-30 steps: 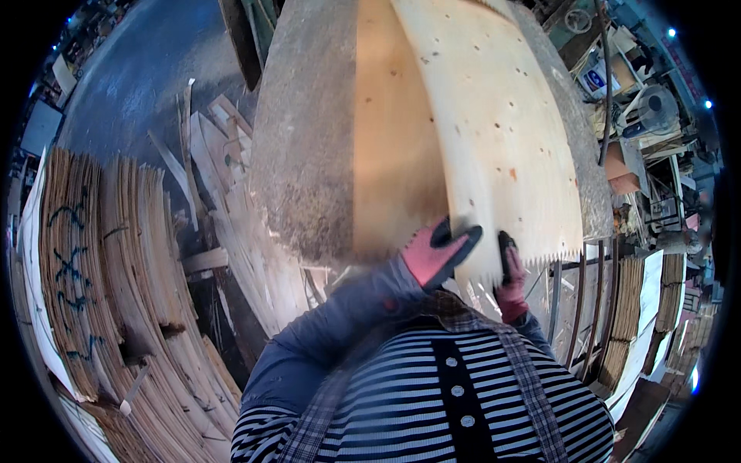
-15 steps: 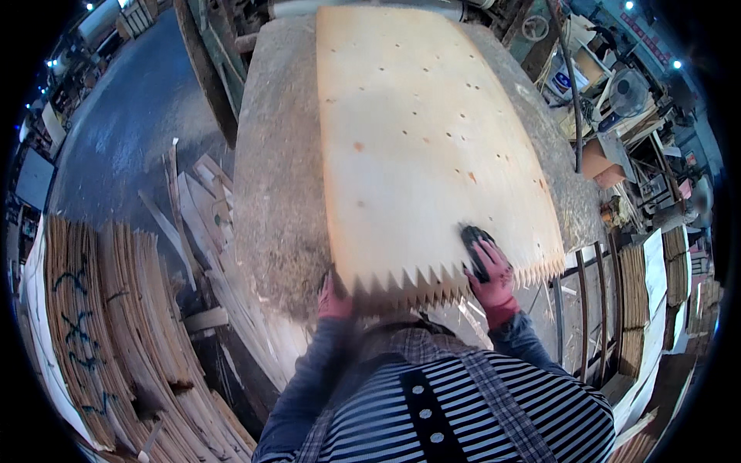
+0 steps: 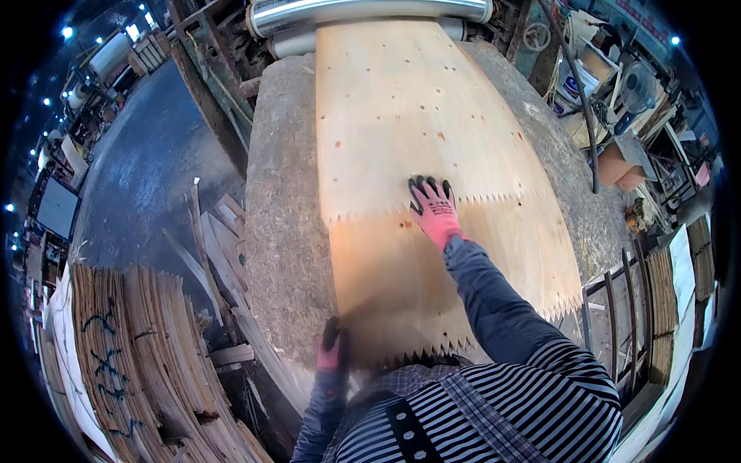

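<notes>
Two veneer sheets lay end to end down the frame's centre, meeting at a zigzag finger joint (image 3: 432, 207). The far veneer sheet (image 3: 409, 108) ran up toward the steel roller (image 3: 370, 11) at top centre; the near veneer sheet (image 3: 432, 278) reached the lower middle. Both rested on a grey worktable (image 3: 282, 216). Right hand (image 3: 434, 210), gloved, fingers spread flat, pressed on the joint, gripping nothing. Left hand (image 3: 332, 351), gloved, fingers curled at the near sheet's lower-left corner; grip unclear. Judgement: teeth want seating fully, pressure even, edges kept in line. Stacked veneer strips (image 3: 131, 363) at lower left.
</notes>
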